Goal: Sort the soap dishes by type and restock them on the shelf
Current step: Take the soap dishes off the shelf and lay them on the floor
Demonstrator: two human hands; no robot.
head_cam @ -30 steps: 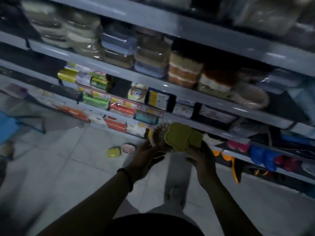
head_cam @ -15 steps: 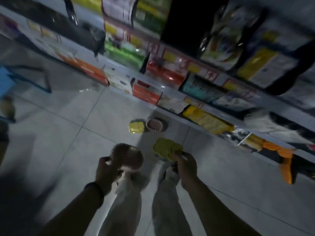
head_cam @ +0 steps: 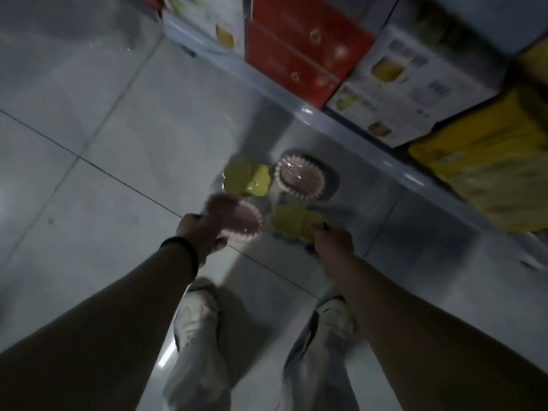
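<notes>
Dishes of two kinds: a scalloped pink dish [head_cam: 238, 218], blurred, gripped at its rim by the left hand [head_cam: 201, 235] with fingers curled round it, and a yellow stack [head_cam: 292, 222] pinched in the right hand [head_cam: 332, 244]. Both hang over the floor [head_cam: 118, 143], near a second pink dish [head_cam: 299, 178] and a yellow dish [head_cam: 246, 179] lying just beside each other by the shelf base [head_cam: 355, 134], under orange boxes [head_cam: 296, 54]
</notes>
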